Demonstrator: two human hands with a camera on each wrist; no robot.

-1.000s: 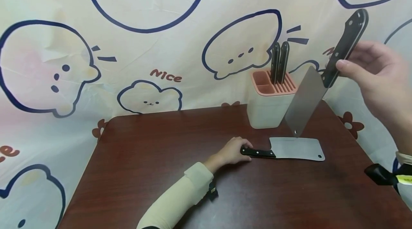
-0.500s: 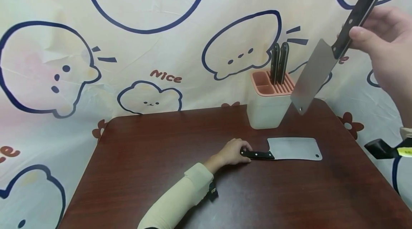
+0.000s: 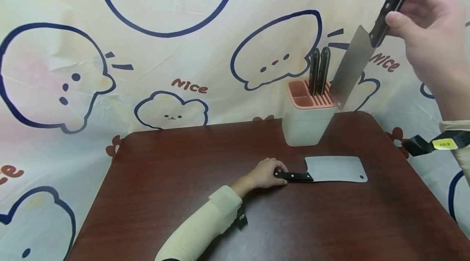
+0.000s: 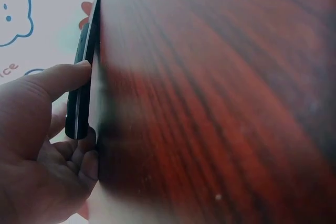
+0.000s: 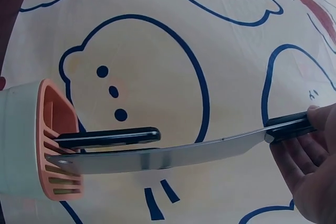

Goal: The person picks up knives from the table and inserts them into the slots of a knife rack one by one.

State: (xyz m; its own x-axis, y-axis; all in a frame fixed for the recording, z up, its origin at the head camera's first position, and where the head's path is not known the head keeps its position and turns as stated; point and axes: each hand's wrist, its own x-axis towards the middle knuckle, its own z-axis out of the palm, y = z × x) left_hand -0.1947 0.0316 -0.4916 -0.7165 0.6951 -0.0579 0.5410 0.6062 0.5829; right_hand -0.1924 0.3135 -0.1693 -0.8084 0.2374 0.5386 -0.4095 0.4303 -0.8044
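My right hand point(image 3: 431, 28) pinches the black handle of a cleaver point(image 3: 354, 65) and holds it tilted, blade down, beside the slotted top of the knife block point(image 3: 306, 126). In the right wrist view the blade's end point(image 5: 68, 162) overlaps the slots; whether it has entered one I cannot tell. A second cleaver point(image 3: 335, 169) lies flat on the table, blade to the right. My left hand point(image 3: 264, 173) grips its black handle point(image 4: 79, 98), thumb on one side and fingers on the other. Two black-handled knives point(image 3: 318, 71) stand in the block.
The knife block is white with a pink top, which has open compartments point(image 3: 299, 94) at its left. It stands near the back edge of the dark brown table point(image 3: 176, 171). Behind hangs a cloth point(image 3: 176, 57) printed with cartoon figures.
My right hand first lifted the cleaver up and right, away from the flat one, then brought it left to the block's top. The lower cleaver shifted slightly left; my left hand stays on its handle.
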